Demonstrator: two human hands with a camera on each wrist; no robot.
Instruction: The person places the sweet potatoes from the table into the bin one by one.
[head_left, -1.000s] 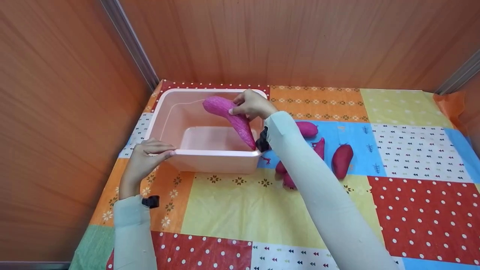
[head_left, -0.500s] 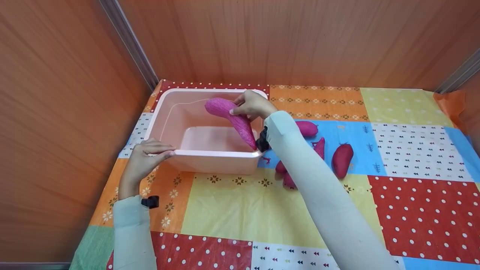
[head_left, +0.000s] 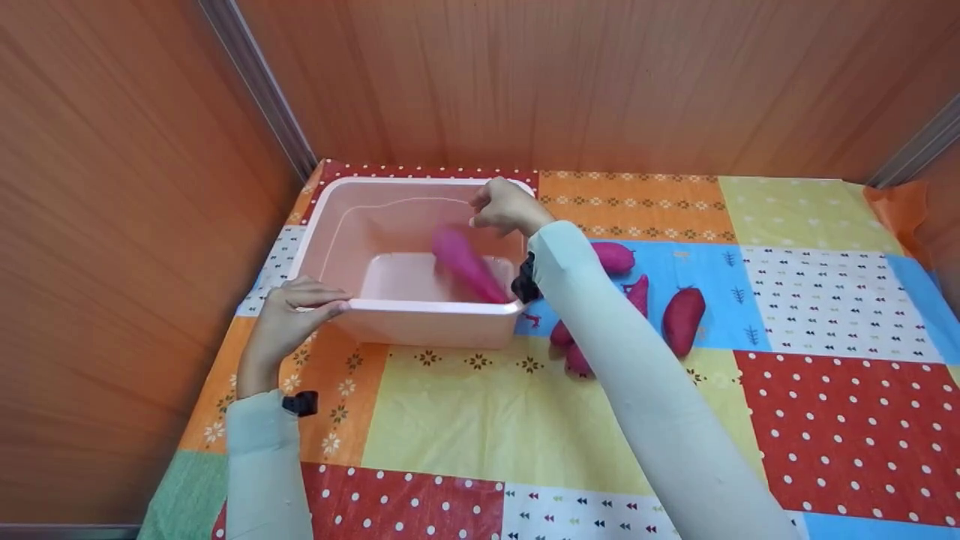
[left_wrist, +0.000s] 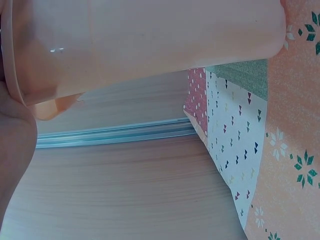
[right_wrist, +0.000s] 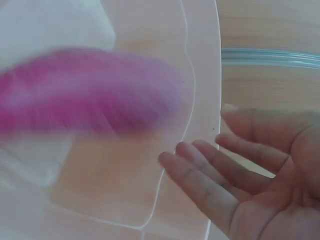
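A pink plastic tub [head_left: 420, 327] stands at the back left of the table. My left hand [head_left: 285, 322] pinches its near rim at the left corner, thumb and fingers over the edge; the left wrist view shows the hand [left_wrist: 15, 145] against the tub wall. Inside the tub, a long magenta sweet potato [head_left: 466, 264] is blurred and tilted, loose in the air below my right hand [head_left: 510, 208]. In the right wrist view my right hand [right_wrist: 250, 175] has spread fingers, apart from the blurred sweet potato [right_wrist: 95, 92].
Several more sweet potatoes lie right of the tub, partly behind my right forearm, including a darker red one [head_left: 683, 321] and a pink one [head_left: 613, 257]. A patchwork cloth [head_left: 450, 420] covers the table. Wood-patterned panels [head_left: 600, 82] stand behind and to the left.
My right hand has let go of the sweet potato, which has dropped lower into the tub. My left hand stays on the rim.
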